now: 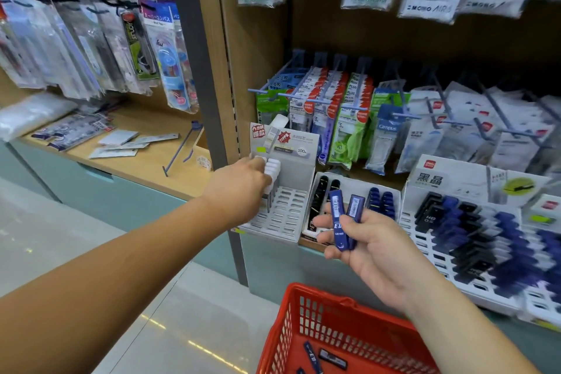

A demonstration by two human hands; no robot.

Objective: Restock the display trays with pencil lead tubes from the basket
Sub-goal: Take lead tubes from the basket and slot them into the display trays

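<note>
One view only, head-worn, wide-angle. Faces forward and down at a shop shelf. Close in: the display trays sit within arm's reach, and the basket is directly below at the bottom edge.

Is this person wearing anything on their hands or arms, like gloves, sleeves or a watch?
No. The left hand and right hand are bare, with no gloves, and no rings show. The left forearm and right forearm are uncovered up to the frame edge: no sleeves, watch or bracelet in view.
</note>
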